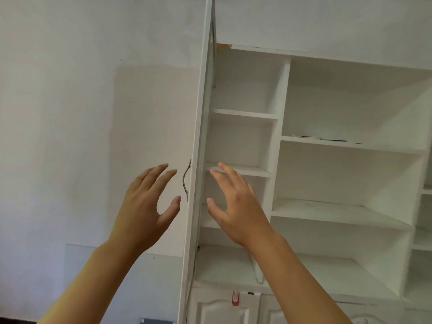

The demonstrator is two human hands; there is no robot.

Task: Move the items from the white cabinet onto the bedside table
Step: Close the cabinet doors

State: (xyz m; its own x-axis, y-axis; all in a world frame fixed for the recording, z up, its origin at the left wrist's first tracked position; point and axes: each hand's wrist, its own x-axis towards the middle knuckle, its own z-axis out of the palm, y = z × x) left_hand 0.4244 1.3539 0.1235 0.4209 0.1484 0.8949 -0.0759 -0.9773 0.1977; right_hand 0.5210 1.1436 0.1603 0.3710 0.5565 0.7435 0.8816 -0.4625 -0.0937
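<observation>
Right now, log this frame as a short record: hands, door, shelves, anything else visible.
left hand: open, fingers spread, raised just left of the door handle, holding nothing
right hand: open, raised in front of the narrow shelves, holding nothing
cabinet door: swung open, seen nearly edge-on between the two hands
door handle: curved metal, not gripped
white cabinet: open shelves, mostly bare in view; thin dark marks on one shelf edge, unclear what
lower doors: closed, small red object at their top
bedside table: not in view
</observation>
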